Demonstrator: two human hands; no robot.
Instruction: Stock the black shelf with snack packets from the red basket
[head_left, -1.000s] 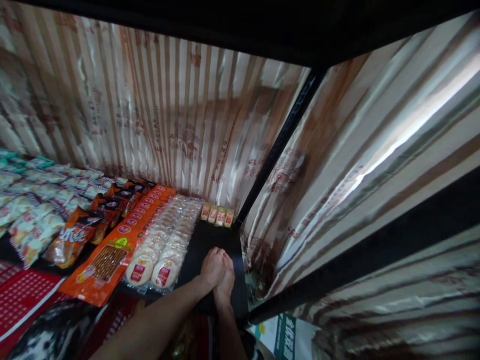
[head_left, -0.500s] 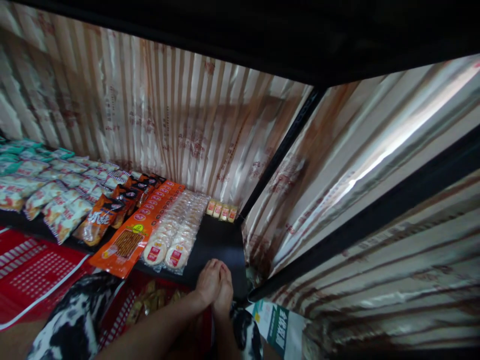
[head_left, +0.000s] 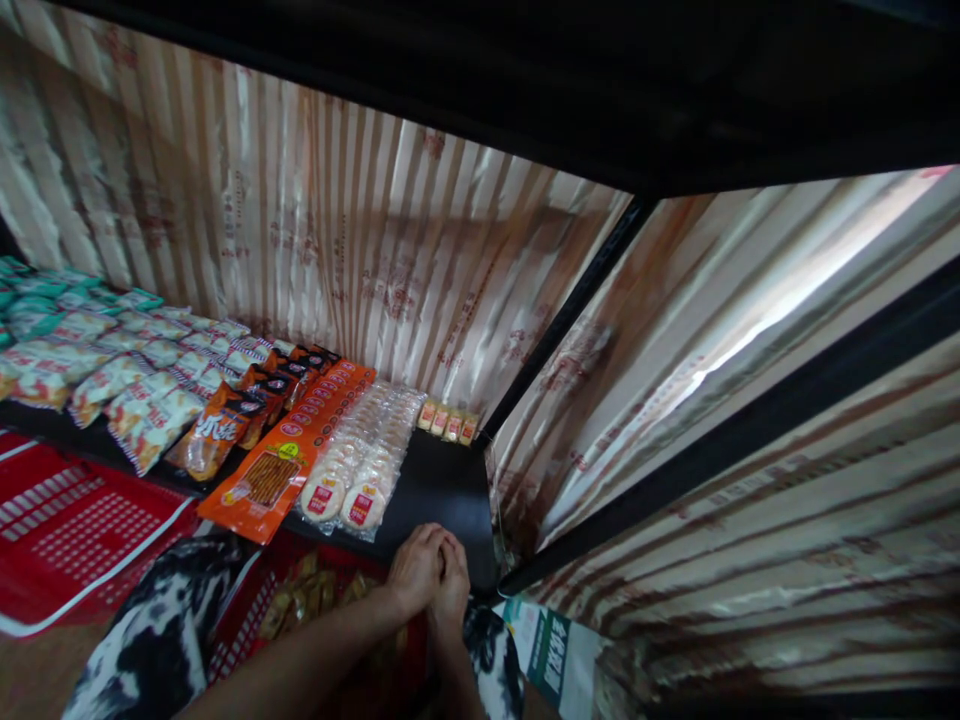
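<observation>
Leftward of the fingers, an orange snack pack [head_left: 262,482] and clear round-cracker packs [head_left: 352,470] lie on the black shelf [head_left: 442,490]. Both hands meet at the shelf's front edge: left hand [head_left: 415,568] and right hand [head_left: 452,585] press together, fingers curled; whether they hold anything I cannot tell. Below them sits a red basket [head_left: 315,610].

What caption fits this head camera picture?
Two hands pressed together at the edge of a dark shelf lined with snack packets.
</observation>
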